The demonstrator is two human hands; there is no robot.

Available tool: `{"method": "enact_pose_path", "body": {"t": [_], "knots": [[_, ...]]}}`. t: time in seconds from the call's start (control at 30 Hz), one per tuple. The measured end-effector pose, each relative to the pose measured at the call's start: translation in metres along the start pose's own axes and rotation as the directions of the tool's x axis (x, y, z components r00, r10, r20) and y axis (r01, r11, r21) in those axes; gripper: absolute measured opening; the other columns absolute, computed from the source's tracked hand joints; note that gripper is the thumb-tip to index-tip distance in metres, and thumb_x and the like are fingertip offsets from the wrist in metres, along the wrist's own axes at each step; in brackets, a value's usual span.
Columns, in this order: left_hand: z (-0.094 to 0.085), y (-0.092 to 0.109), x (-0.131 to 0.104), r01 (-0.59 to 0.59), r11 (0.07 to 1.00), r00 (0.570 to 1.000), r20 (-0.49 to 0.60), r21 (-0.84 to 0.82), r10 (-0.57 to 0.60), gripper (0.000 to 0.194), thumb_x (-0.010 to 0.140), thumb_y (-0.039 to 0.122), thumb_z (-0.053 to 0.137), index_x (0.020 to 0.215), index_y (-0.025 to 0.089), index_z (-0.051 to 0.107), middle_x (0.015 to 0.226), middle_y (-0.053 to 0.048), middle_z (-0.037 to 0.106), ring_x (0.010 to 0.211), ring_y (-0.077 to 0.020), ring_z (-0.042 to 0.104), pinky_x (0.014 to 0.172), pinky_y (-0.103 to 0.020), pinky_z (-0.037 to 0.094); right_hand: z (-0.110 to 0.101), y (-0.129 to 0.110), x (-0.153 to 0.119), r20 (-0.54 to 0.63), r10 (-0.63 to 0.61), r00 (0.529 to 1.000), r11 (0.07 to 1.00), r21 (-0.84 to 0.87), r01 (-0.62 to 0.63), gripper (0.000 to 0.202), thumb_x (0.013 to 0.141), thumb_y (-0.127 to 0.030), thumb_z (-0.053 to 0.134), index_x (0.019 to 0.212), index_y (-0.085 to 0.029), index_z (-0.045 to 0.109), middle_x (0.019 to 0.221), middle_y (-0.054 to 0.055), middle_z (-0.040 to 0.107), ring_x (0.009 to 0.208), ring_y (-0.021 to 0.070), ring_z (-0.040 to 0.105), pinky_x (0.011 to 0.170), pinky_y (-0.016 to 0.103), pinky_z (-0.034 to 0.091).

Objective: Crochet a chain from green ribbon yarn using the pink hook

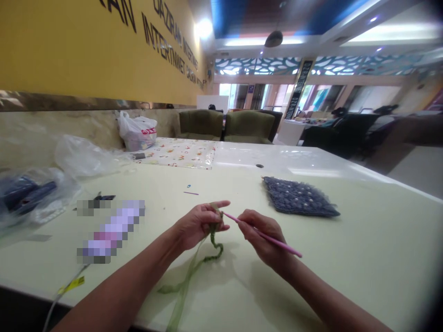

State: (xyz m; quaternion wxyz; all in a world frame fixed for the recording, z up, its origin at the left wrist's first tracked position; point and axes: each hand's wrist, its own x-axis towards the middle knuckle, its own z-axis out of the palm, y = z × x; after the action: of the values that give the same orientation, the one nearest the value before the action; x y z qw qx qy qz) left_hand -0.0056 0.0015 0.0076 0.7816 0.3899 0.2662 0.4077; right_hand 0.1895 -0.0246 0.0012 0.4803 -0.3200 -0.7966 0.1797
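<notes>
Smooth pale-green tabletop (356,276) lies under both forearms, with a translucent green ribbon (182,299) trailing over it to the near edge. Its upper end, worked into a narrow knotted cord (218,253), is pinched in the left hand (200,226), whose fingers partly cover it. Right of the ribbon, the right hand (263,235) grips a slim pink hook (284,246), tip at the left fingers; whether it catches a loop is too small to tell. Left of the ribbon lie a white cable (58,295) and a pixel-blurred lilac oblong (116,230). Beyond the ribbon, rightward, sits a dark-blue ruffled pouch dotted with pearly beads (301,197); straight beyond, a thin purple stick (191,193). Farther, left of the ribbon, stands a red-printed white plastic bag (137,131), then olive armchairs (249,127) behind the table.
</notes>
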Motion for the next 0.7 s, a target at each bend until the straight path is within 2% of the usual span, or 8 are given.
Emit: {"method": "enact_pose_path", "body": {"t": [0.07,0.17,0.23,0.33,0.43,0.57,0.7], "knots": [[0.004,-0.007,0.0,0.021,0.998,0.999,0.035,0.063,-0.024,0.04,0.069,0.007,0.07,0.109,0.013,0.07,0.08,-0.002,0.065,0.072,-0.0122,0.061,0.098,-0.042,0.044,0.002,0.003,0.0,-0.018,-0.02,1.0,1.0,-0.006,0.02,0.017,0.093,-0.018,0.052,0.076,-0.019,0.056,0.064,-0.003,0.053,0.054,0.0083,0.046,0.052,0.02,0.038],[0.01,-0.013,-0.001,-0.004,0.986,0.998,0.07,0.165,-0.007,0.028,0.07,0.012,0.073,0.098,0.014,0.073,0.085,-0.005,0.067,0.08,-0.0142,0.061,0.092,-0.036,0.044,0.005,0.011,0.0,-0.023,-0.077,0.997,0.996,-0.055,0.076,0.007,0.092,-0.018,0.054,0.09,-0.02,0.061,0.077,0.001,0.061,0.059,0.009,0.054,0.057,0.02,0.042],[0.013,-0.014,-0.002,-0.047,0.971,0.997,0.064,0.236,0.033,0.021,0.071,0.014,0.073,0.091,0.014,0.073,0.081,-0.004,0.067,0.077,-0.0132,0.059,0.085,-0.03,0.044,0.006,0.014,0.0,-0.03,-0.079,0.996,0.996,-0.053,0.077,0.009,0.092,-0.018,0.055,0.096,-0.02,0.063,0.08,0.002,0.061,0.062,0.01,0.056,0.058,0.021,0.044],[0.016,-0.014,-0.002,-0.102,0.945,0.995,0.047,0.312,0.091,0.013,0.071,0.016,0.074,0.084,0.013,0.073,0.077,-0.004,0.066,0.073,-0.0127,0.057,0.078,-0.028,0.044,0.005,0.014,0.0,-0.052,-0.044,0.998,0.999,0.023,0.045,0.01,0.091,-0.018,0.055,0.089,-0.019,0.065,0.077,0.001,0.056,0.063,0.0104,0.055,0.058,0.022,0.044],[0.016,-0.017,-0.001,-0.123,0.938,0.992,0.054,0.324,0.112,0.013,0.075,0.022,0.073,0.083,0.012,0.071,0.078,-0.005,0.067,0.075,-0.0141,0.058,0.078,-0.029,0.044,0.005,0.011,0.002,-0.043,0.006,0.999,0.989,0.147,0.0,0.015,0.091,-0.018,0.055,0.079,-0.018,0.064,0.076,0.001,0.054,0.065,0.0108,0.055,0.059,0.024,0.044],[0.015,-0.022,0.0,-0.112,0.951,0.994,0.024,0.288,0.11,0.026,0.085,0.037,0.062,0.078,0.012,0.066,0.073,-0.005,0.064,0.07,-0.0131,0.056,0.074,-0.029,0.044,0.007,0.011,0.001,-0.019,0.036,0.999,0.968,0.247,-0.03,0.017,0.091,-0.019,0.056,0.075,-0.018,0.063,0.076,0.001,0.053,0.067,0.011,0.055,0.06,0.024,0.044],[0.015,-0.025,0.0,-0.085,0.955,0.995,-0.028,0.283,0.097,0.026,0.085,0.035,0.062,0.072,0.013,0.062,0.066,-0.002,0.058,0.064,-0.0123,0.053,0.07,-0.029,0.045,0.012,0.012,0.0,-0.012,0.04,0.999,0.96,0.277,-0.035,0.016,0.09,-0.019,0.057,0.075,-0.018,0.062,0.075,0.0,0.052,0.067,0.0111,0.053,0.06,0.024,0.044]]}}
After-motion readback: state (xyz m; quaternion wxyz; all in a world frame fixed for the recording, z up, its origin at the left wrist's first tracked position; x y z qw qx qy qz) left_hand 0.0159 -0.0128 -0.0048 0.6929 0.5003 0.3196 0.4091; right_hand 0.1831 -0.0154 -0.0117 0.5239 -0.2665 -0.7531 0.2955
